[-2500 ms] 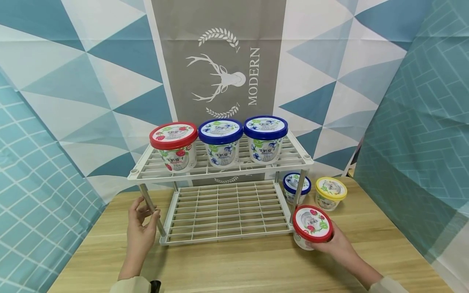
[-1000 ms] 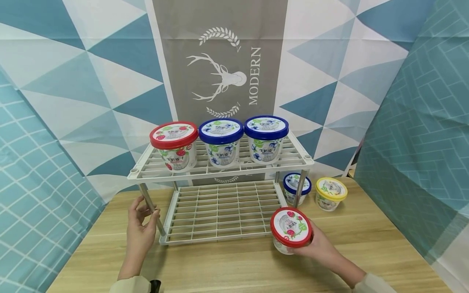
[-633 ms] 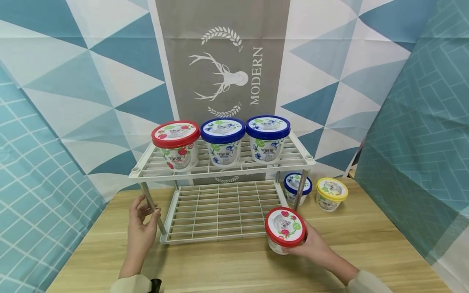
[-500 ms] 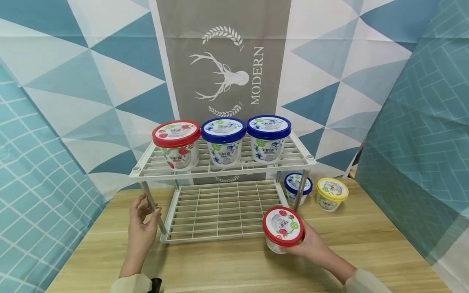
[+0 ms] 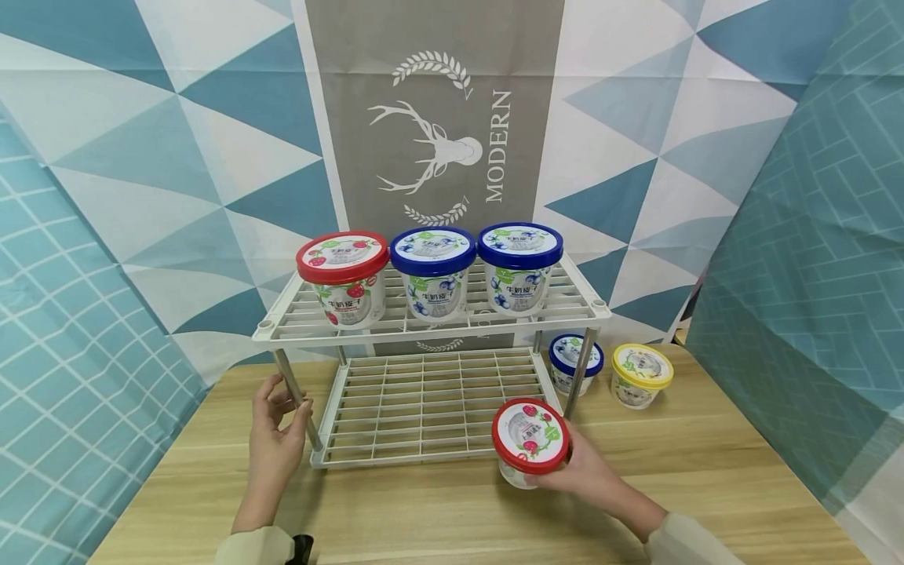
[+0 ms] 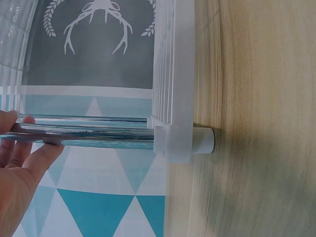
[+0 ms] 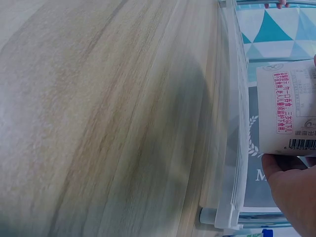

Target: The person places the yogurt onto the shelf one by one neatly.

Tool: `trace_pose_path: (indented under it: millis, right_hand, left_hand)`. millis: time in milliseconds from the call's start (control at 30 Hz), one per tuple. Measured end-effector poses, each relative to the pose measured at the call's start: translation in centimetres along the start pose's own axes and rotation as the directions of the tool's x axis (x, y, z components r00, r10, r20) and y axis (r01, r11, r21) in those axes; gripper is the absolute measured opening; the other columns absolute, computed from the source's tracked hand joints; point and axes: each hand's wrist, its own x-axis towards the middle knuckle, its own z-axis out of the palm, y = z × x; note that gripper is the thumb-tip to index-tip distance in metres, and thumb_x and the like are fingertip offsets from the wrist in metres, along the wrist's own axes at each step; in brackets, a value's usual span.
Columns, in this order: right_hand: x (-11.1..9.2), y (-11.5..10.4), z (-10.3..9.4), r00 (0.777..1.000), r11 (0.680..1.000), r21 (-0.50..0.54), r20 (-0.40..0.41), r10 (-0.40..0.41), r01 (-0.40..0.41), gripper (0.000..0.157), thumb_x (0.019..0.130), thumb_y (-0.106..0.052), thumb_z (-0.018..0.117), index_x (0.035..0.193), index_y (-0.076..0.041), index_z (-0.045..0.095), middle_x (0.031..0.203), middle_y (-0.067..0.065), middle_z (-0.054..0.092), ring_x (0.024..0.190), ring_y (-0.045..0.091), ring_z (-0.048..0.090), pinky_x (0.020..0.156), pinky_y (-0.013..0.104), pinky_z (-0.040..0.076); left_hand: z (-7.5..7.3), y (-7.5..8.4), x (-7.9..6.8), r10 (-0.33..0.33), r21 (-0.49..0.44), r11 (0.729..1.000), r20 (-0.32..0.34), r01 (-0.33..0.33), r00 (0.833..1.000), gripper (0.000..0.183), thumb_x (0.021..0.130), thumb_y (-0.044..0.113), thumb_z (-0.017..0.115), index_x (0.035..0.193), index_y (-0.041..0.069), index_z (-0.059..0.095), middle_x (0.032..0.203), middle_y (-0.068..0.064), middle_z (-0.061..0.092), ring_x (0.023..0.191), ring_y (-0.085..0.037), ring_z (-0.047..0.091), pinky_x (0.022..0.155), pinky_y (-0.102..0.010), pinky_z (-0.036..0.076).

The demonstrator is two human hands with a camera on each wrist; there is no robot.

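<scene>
My left hand [image 5: 275,431] grips the front left metal post [image 5: 288,377] of a white two-tier rack; in the left wrist view, thumb and fingers close round this post [image 6: 98,136]. My right hand [image 5: 582,471] holds a red-lidded tub [image 5: 530,436] with strawberries on its lid, in front of the rack's lower shelf [image 5: 424,408] near its right end. The right wrist view shows the tub's printed side [image 7: 289,106] with a barcode, the fingers under and around it. On the upper shelf [image 5: 452,333] stand a red-lidded tub [image 5: 342,278] and two blue-lidded tubs [image 5: 432,275].
Behind the right post, a smaller blue-lidded tub [image 5: 575,362] stands on the wooden table [image 5: 424,518]. A yellow-lidded tub [image 5: 640,375] stands to its right. Patterned cloth [image 5: 636,118] hangs behind the rack and on both sides.
My right hand has carried the red-lidded tub leftward from beside the right post to in front of the lower shelf. My left hand keeps its grip on the post.
</scene>
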Motion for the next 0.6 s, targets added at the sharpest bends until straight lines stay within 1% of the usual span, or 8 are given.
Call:
trace_pose_path:
  millis: [100,133,333,400,467,600]
  right_hand:
    - [0.1,-0.1,0.2,1.000,1.000,-0.006,0.002,-0.001,0.001,0.092,0.060,-0.018,0.087,0.137,-0.005,0.038,0.129,0.014,0.053,0.121,0.030,0.049,0.096,0.036,0.046]
    - [0.2,-0.1,0.3,1.000,1.000,-0.008,0.001,0.001,-0.001,0.092,0.060,-0.017,0.087,0.137,-0.005,0.038,0.130,0.014,0.053,0.121,0.030,0.049,0.097,0.037,0.046]
    - [0.4,-0.3,0.9,1.000,1.000,-0.004,-0.003,0.023,-0.023,0.091,0.060,-0.017,0.087,0.137,-0.006,0.039,0.129,0.013,0.054,0.121,0.031,0.049,0.097,0.042,0.047]
    - [0.5,-0.4,1.0,1.000,1.000,-0.002,0.001,0.023,-0.023,0.091,0.060,-0.017,0.088,0.137,-0.006,0.039,0.129,0.014,0.054,0.121,0.031,0.049,0.097,0.044,0.047]
    - [0.6,-0.3,1.2,1.000,1.000,0.008,0.012,0.010,-0.010,0.091,0.060,-0.016,0.087,0.137,-0.006,0.039,0.129,0.014,0.054,0.121,0.032,0.049,0.097,0.044,0.047]
    - [0.8,-0.4,1.3,0.999,0.999,0.029,0.034,-0.028,0.027,0.090,0.061,-0.015,0.086,0.137,-0.007,0.039,0.129,0.014,0.054,0.121,0.032,0.049,0.097,0.041,0.047]
  left_hand:
    - [0.0,0.0,0.0,0.002,0.000,1.000,-0.003,-0.002,1.000,0.061,0.089,-0.008,0.055,0.140,0.006,0.027,0.099,0.021,0.048,0.089,0.009,0.051,0.072,-0.002,0.046]
    - [0.0,0.0,0.0,0.001,-0.003,1.000,-0.004,-0.001,1.000,0.060,0.089,-0.008,0.055,0.140,0.006,0.027,0.099,0.020,0.048,0.089,0.009,0.052,0.072,-0.002,0.046]
    - [0.1,0.0,0.0,-0.007,-0.024,1.000,0.001,0.007,1.000,0.060,0.089,-0.008,0.054,0.141,0.006,0.026,0.102,0.003,0.051,0.089,0.010,0.052,0.072,-0.002,0.047]
    - [0.1,0.0,0.0,-0.004,-0.022,1.000,0.000,0.004,1.000,0.060,0.089,-0.008,0.054,0.141,0.006,0.026,0.103,0.001,0.051,0.089,0.011,0.051,0.072,-0.002,0.046]
    - [0.1,0.0,0.0,0.003,-0.021,1.000,-0.003,-0.003,1.000,0.060,0.089,-0.008,0.054,0.140,0.006,0.026,0.102,0.003,0.050,0.089,0.011,0.052,0.072,-0.002,0.046]
    - [0.1,-0.2,0.1,0.004,-0.030,1.000,0.001,-0.004,1.000,0.059,0.089,-0.008,0.054,0.140,0.006,0.027,0.100,0.011,0.050,0.090,0.009,0.052,0.072,-0.003,0.047]
